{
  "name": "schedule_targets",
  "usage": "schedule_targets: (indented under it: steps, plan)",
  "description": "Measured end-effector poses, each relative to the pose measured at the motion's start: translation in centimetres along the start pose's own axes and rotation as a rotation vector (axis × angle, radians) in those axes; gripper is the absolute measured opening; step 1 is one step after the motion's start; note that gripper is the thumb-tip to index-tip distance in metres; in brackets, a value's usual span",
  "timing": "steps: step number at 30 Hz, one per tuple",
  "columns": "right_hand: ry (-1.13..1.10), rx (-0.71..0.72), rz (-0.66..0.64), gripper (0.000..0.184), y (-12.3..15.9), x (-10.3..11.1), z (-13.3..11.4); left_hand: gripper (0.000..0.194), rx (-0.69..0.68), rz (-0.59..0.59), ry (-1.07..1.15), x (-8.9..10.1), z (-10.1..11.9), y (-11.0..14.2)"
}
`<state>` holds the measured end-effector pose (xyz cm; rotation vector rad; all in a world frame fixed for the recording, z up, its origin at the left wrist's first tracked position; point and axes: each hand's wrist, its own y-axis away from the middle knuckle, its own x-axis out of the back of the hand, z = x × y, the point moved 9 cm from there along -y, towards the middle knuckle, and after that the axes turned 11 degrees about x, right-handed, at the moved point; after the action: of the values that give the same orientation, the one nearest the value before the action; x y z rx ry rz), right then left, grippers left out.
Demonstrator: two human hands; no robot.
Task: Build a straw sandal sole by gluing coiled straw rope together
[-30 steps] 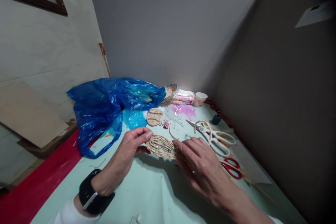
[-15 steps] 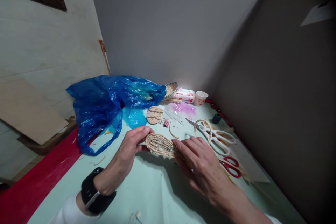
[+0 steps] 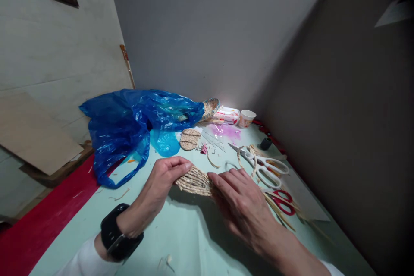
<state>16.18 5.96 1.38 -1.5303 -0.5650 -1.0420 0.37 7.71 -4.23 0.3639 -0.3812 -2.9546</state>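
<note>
A coiled piece of braided straw (image 3: 195,182) is held above the pale green table, its rows of plait side by side. My left hand (image 3: 164,177) pinches its left end between thumb and fingers. My right hand (image 3: 239,198) grips the right end, its fingers lying over the top and hiding that part. Beyond the hands, a finished-looking oval braided straw piece (image 3: 190,139) lies flat on the table. A small pink clip (image 3: 204,149) is close to it. White-handled scissors (image 3: 265,168) lie past my right hand, with a loop of straw braid (image 3: 241,157) across them.
A blue plastic bag (image 3: 129,116) covers the back left, with a woven basket (image 3: 211,108) at its end. Behind are a tissue pack (image 3: 229,115) and a paper cup (image 3: 247,118). Rightward lie a dark thread spool (image 3: 266,143), red-handled scissors (image 3: 283,202) and loose straw strands (image 3: 280,213).
The straw coil has tilted, showing its flat rows at another angle. My left thumb now lies over its upper left edge. The view has shifted slightly.
</note>
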Motion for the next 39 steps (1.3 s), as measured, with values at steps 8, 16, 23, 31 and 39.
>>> schedule_targets:
  steps: [8, 16, 23, 31, 39]
  plan:
    - [0.006, -0.097, 0.070, 0.029, 0.5, 0.1, 1.0, 0.031, 0.039, -0.161, 0.260, -2.3, 0.1, 0.6]
    - [0.107, -0.130, 0.115, 0.028, 0.5, 0.6, 1.1, 0.035, 0.068, -0.255, 0.279, -4.0, -0.7, 1.2]
    - [0.148, -0.127, 0.125, 0.030, 0.7, 0.3, 0.7, 0.033, 0.044, -0.202, 0.264, -4.7, -1.6, 1.0]
    - [0.141, -0.151, 0.152, 0.028, 0.7, 0.4, 0.6, 0.036, -0.015, -0.169, 0.223, -4.5, -1.0, 1.2]
    - [0.062, -0.285, 0.162, 0.024, 1.2, 0.5, 3.1, 0.040, -0.038, 0.109, 0.254, -0.6, 0.3, 0.7]
